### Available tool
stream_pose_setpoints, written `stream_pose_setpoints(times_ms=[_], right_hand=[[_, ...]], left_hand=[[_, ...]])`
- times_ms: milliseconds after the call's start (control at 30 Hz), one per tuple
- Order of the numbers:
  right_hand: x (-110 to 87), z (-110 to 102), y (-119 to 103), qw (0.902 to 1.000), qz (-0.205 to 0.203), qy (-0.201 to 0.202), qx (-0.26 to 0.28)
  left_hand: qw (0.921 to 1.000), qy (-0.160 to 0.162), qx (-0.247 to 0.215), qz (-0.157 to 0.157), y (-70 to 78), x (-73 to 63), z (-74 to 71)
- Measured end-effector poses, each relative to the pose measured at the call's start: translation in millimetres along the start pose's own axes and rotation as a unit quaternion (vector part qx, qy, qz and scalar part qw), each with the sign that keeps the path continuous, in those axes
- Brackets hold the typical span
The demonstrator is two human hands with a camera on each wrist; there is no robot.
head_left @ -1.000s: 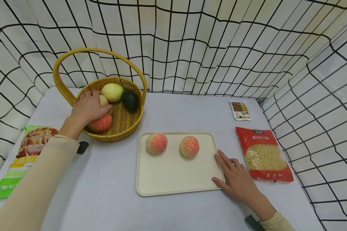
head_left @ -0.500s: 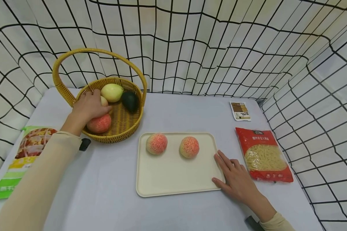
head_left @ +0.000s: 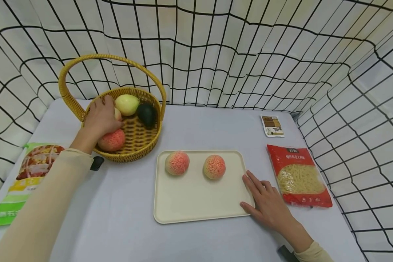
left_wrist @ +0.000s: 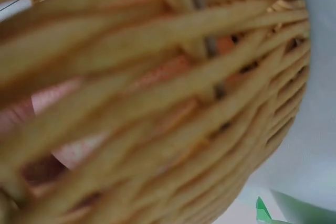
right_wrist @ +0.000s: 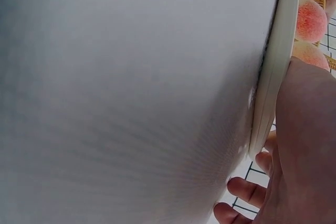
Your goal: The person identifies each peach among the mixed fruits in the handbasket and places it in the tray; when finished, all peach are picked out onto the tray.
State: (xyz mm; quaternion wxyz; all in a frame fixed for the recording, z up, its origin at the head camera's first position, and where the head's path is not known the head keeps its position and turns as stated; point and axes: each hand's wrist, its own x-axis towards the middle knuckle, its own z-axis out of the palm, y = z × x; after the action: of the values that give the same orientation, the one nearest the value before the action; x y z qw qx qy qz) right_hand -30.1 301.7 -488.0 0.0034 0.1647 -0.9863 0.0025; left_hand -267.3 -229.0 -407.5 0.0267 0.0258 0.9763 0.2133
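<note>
In the head view, my left hand (head_left: 101, 116) reaches into a yellow wicker basket (head_left: 141, 140), its fingers curled over a pale peach (head_left: 118, 114) that it mostly hides. Another peach (head_left: 112, 140) lies just below that hand, with a yellow lemon-like fruit (head_left: 127, 104) and a dark green avocado (head_left: 147, 114) beside it. Basket weave fills the left wrist view and hides most of the grip. My right hand (head_left: 270, 205) rests with extended fingers on the right edge of a cream tray (head_left: 199, 203). Two peaches, one left (head_left: 177, 163) and one right (head_left: 214, 167), sit on it.
A red bag of pasta (head_left: 299, 176) and a small white-and-brown packet (head_left: 272, 126) lie on the right of the white table. A green food bag (head_left: 29, 174) lies under the left forearm. Black grid netting (head_left: 209, 45) rises behind and at the sides.
My left hand has shifted slightly within the basket, its fingers lifting a little and its thumb drawing in against the pale peach. The right hand and tray have stayed put.
</note>
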Motion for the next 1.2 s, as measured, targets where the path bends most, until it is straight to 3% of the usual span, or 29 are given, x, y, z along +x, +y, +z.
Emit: stream_pose_setpoints(times_ms=[400,733,1200], right_hand=[[-0.7,0.9,-0.3,1.0000,-0.001,0.001,0.000],[-2.1,1.0,-0.3,0.9998,-0.013,0.016,-0.003],[-1.4,-0.8,-1.5,0.9996,-0.016,0.023,-0.002]], left_hand=[[0.9926,0.110,-0.007,0.051,-0.5,-5.6,4.7],[0.9915,0.113,-0.038,0.052,0.6,-15.6,4.9],[0.9810,0.161,-0.058,0.092,1.6,-31.8,-0.2]])
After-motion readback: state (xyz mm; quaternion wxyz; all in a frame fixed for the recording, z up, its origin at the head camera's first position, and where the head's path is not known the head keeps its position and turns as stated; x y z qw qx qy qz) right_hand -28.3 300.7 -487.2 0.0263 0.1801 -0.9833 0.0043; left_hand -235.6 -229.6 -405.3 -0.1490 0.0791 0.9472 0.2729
